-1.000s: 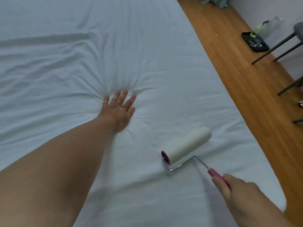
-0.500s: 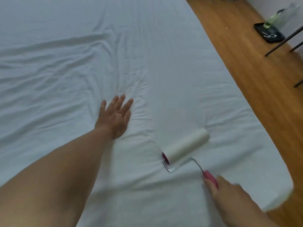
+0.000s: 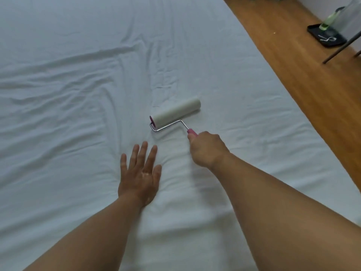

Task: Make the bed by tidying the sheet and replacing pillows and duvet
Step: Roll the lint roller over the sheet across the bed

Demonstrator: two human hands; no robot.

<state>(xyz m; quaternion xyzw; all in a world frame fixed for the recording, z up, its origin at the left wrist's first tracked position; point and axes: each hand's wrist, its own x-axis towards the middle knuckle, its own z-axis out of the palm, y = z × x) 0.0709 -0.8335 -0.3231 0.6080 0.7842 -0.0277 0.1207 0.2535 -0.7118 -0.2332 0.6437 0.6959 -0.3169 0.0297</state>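
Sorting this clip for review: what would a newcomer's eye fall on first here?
A lint roller sits on the white sheet mid-picture, its pink handle gripped by the right hand. Below and left of it, the left hand lies flat on the sheet, fingers spread. Creases cross the sheet's left half.

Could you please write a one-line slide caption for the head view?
Right hand holds a lint roller on the wrinkled sheet; left hand lies flat nearby.
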